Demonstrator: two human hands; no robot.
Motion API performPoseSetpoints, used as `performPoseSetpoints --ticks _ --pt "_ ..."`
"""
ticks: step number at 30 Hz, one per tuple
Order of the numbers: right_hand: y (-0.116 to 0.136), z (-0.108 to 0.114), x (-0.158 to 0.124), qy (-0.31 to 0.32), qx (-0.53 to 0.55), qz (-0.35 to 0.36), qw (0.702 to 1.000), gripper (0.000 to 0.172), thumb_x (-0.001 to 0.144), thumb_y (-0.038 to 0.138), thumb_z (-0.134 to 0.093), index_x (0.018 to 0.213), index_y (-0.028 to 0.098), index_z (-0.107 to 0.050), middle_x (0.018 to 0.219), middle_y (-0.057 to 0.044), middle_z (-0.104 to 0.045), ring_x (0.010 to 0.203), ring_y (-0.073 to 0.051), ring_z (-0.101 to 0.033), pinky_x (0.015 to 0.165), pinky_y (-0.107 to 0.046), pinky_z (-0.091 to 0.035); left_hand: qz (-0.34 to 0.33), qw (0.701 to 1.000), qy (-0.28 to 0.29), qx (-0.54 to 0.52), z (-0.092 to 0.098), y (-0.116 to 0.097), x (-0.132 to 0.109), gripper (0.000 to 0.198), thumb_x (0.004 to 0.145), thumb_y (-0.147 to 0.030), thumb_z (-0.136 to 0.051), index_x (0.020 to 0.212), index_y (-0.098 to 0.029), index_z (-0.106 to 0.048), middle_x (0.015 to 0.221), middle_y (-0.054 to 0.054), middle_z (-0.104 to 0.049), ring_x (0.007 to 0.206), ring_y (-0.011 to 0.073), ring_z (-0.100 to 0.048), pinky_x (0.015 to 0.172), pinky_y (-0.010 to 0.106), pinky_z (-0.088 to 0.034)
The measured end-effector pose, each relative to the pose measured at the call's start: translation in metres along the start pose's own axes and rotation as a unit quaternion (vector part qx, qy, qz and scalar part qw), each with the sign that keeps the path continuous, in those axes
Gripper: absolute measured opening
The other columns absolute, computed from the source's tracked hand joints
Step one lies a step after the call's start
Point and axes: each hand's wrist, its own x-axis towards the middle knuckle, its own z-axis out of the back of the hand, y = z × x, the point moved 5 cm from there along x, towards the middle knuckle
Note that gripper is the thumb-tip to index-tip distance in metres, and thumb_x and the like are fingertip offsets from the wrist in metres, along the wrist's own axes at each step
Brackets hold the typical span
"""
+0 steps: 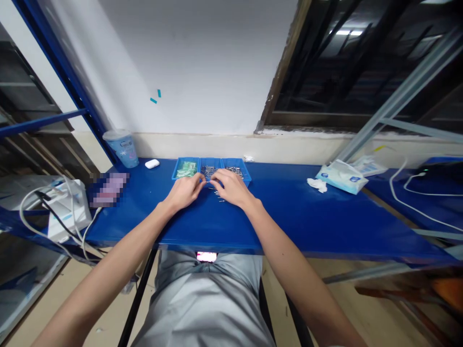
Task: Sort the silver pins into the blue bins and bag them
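My left hand (185, 190) and my right hand (231, 187) rest close together on the blue table (289, 212), fingertips nearly touching just in front of a blue three-part tray (211, 162). Both hands have their fingers pinched together; what they pinch is too small to make out. A few small metal pins (219, 195) lie loose on the table under my right hand. The tray's left compartment holds green parts (186, 168). The middle (208, 170) and right (234, 170) compartments hold small metal pins.
A lidded plastic cup (122, 147) and a white earbud case (152, 164) stand at the back left. White boxes with cables (67, 209) sit at the table's left end. A tissue pack (342, 176), crumpled tissue (317, 184) and a white cable (408, 202) lie to the right.
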Motion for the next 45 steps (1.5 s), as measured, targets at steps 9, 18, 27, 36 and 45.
performPoseSetpoints --ticks 9,18,27,36,45 --pt "0.003 -0.003 0.0 0.01 -0.011 -0.007 1.0 0.015 0.104 0.022 -0.053 0.095 0.02 -0.065 0.094 -0.006 -0.068 0.08 -0.02 -0.061 0.072 -0.031 -0.039 -0.017 0.999 0.014 -0.031 -0.002 -0.005 -0.002 0.025 0.105 -0.04 -0.048 0.109 -0.021 -0.064 0.059 -0.003 -0.057 0.051 0.0164 -0.052 0.058 0.027 -0.031" --pt "0.008 0.001 0.0 -0.005 0.051 -0.024 0.998 0.02 0.107 0.031 -0.048 0.108 0.023 -0.066 0.107 -0.007 -0.074 0.092 -0.022 -0.067 0.08 -0.031 -0.045 -0.063 0.991 -0.072 -0.091 0.011 -0.01 -0.001 0.019 0.099 -0.031 -0.055 0.095 -0.018 -0.069 0.083 0.004 -0.07 0.066 0.0145 -0.059 0.066 0.026 -0.044" --pt "0.012 -0.003 0.0 0.025 0.051 -0.02 0.998 0.022 0.106 0.032 -0.051 0.112 0.021 -0.069 0.107 -0.008 -0.073 0.095 -0.022 -0.067 0.082 -0.033 -0.047 -0.041 0.991 -0.051 -0.117 0.007 -0.006 -0.002 0.014 0.093 -0.027 -0.059 0.098 -0.018 -0.07 0.087 0.003 -0.076 0.061 0.0127 -0.061 0.063 0.024 -0.049" --pt "0.005 -0.01 0.0 0.034 0.041 -0.024 0.998 0.008 0.101 0.021 -0.057 0.1 0.022 -0.065 0.097 -0.005 -0.071 0.088 -0.021 -0.065 0.076 -0.031 -0.044 -0.039 0.988 -0.059 -0.139 0.007 -0.006 -0.001 0.014 0.094 -0.029 -0.06 0.097 -0.018 -0.067 0.086 0.002 -0.075 0.06 0.0111 -0.06 0.059 0.021 -0.047" --pt "0.006 -0.006 0.001 0.003 0.042 -0.029 0.999 0.02 0.106 0.023 -0.045 0.099 0.022 -0.064 0.102 -0.007 -0.071 0.09 -0.022 -0.066 0.079 -0.031 -0.043 -0.049 0.994 -0.016 -0.094 0.005 -0.006 0.0 0.03 0.104 -0.038 -0.048 0.097 -0.018 -0.069 0.08 0.003 -0.07 0.063 0.0147 -0.056 0.065 0.027 -0.042"
